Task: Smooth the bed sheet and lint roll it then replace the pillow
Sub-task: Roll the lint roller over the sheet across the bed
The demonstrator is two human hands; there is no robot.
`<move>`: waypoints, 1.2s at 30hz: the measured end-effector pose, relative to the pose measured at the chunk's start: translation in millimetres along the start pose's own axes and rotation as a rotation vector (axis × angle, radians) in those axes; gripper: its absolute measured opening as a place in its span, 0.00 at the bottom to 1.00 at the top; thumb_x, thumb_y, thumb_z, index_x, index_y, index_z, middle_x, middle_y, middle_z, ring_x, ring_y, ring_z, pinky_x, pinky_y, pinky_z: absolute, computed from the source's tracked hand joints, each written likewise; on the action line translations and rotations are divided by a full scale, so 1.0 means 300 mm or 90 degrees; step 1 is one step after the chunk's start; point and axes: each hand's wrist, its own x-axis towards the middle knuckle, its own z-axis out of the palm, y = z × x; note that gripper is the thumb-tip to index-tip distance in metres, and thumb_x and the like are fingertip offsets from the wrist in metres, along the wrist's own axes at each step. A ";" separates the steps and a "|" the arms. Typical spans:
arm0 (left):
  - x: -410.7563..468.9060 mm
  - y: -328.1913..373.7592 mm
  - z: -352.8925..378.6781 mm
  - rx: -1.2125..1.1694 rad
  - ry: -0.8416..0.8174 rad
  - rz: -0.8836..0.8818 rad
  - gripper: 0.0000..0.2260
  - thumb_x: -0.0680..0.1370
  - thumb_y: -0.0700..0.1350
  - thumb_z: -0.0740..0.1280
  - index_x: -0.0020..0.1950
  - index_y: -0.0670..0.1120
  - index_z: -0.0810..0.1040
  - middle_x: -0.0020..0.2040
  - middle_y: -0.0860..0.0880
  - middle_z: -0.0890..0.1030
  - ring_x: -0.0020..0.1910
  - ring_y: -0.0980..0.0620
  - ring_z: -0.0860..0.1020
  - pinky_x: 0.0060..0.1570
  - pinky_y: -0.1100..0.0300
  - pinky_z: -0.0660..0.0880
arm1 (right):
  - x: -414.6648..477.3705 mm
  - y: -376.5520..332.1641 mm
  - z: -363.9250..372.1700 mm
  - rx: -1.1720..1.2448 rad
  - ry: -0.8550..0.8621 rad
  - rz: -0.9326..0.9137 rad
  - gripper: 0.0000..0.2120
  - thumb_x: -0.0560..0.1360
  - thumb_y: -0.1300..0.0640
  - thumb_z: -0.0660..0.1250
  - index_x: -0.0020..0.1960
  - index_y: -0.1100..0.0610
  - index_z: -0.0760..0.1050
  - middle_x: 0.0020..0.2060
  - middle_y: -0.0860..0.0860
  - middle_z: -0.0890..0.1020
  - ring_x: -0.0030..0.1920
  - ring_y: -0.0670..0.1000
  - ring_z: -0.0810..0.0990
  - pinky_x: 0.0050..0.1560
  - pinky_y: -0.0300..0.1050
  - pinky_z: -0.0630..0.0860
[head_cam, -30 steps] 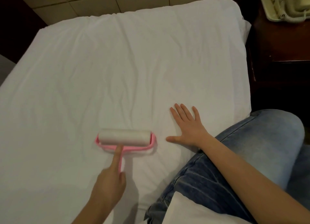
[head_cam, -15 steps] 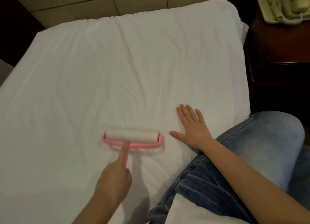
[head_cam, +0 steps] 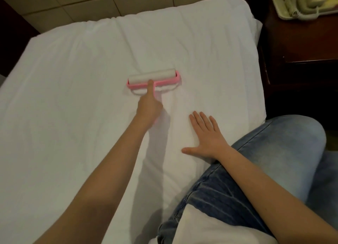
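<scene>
The left grip [head_cam: 149, 106] clasps the pink lint roller [head_cam: 151, 76] by its handle, forefinger laid along it to the frame; the roller rests mid-bed on the white bed sheet [head_cam: 73, 97]. The right grip [head_cam: 208, 139] lies released, fingers spread flat on the sheet nearby. The pillow [head_cam: 210, 227] sits on the lap

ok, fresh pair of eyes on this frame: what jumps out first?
The pink lint roller sits mid bed sheet, the one spot of colour on the white; the left hand grips its handle, forefinger laid along it toward the roll. To its right the right hand lies flat on the sheet, beside a knee in blue jeans. A pale telephone rests on the dark nightstand at top right.
</scene>
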 end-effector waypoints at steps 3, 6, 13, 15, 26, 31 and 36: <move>-0.258 -0.113 0.022 0.079 -0.022 -0.013 0.35 0.77 0.37 0.57 0.77 0.58 0.44 0.41 0.40 0.77 0.41 0.41 0.77 0.38 0.54 0.72 | 0.002 0.006 -0.004 0.001 0.001 0.005 0.52 0.62 0.23 0.46 0.68 0.51 0.22 0.68 0.46 0.25 0.68 0.45 0.23 0.62 0.42 0.18; -0.533 -0.202 0.003 0.195 -0.091 -0.075 0.35 0.77 0.38 0.56 0.76 0.60 0.40 0.32 0.49 0.71 0.29 0.52 0.70 0.27 0.59 0.64 | 0.008 0.004 -0.005 -0.004 0.008 0.006 0.55 0.62 0.21 0.47 0.69 0.51 0.22 0.68 0.47 0.25 0.67 0.45 0.22 0.62 0.44 0.17; -0.241 -0.092 0.000 0.137 -0.001 -0.032 0.34 0.77 0.38 0.57 0.77 0.57 0.46 0.51 0.36 0.77 0.49 0.38 0.77 0.44 0.54 0.70 | -0.002 -0.004 -0.024 0.003 -0.008 0.016 0.54 0.70 0.27 0.58 0.74 0.54 0.27 0.68 0.46 0.26 0.69 0.45 0.25 0.68 0.48 0.25; -0.090 -0.009 -0.019 0.105 0.008 -0.012 0.32 0.78 0.38 0.55 0.77 0.56 0.46 0.58 0.35 0.75 0.54 0.38 0.76 0.46 0.54 0.69 | -0.010 0.001 -0.026 0.014 -0.013 0.024 0.54 0.70 0.28 0.58 0.74 0.54 0.27 0.68 0.45 0.26 0.71 0.46 0.26 0.69 0.48 0.26; -0.579 -0.198 0.009 0.211 -0.118 -0.085 0.35 0.77 0.38 0.55 0.76 0.60 0.41 0.33 0.49 0.71 0.29 0.53 0.69 0.26 0.61 0.61 | -0.009 0.006 -0.020 0.018 0.004 0.032 0.56 0.68 0.25 0.58 0.74 0.54 0.28 0.70 0.47 0.27 0.70 0.46 0.26 0.67 0.46 0.23; -0.325 -0.098 0.010 0.160 -0.038 -0.036 0.34 0.77 0.38 0.57 0.77 0.56 0.45 0.48 0.38 0.77 0.46 0.40 0.77 0.41 0.55 0.69 | -0.014 0.002 -0.027 0.005 -0.005 0.041 0.55 0.69 0.28 0.59 0.75 0.56 0.29 0.74 0.50 0.31 0.74 0.50 0.29 0.69 0.48 0.26; 0.037 0.092 -0.022 0.075 -0.003 0.031 0.30 0.80 0.41 0.55 0.78 0.53 0.45 0.62 0.37 0.74 0.56 0.39 0.75 0.46 0.54 0.69 | -0.019 0.005 -0.029 0.011 -0.010 0.047 0.55 0.69 0.27 0.59 0.75 0.55 0.28 0.72 0.48 0.28 0.74 0.50 0.29 0.68 0.47 0.25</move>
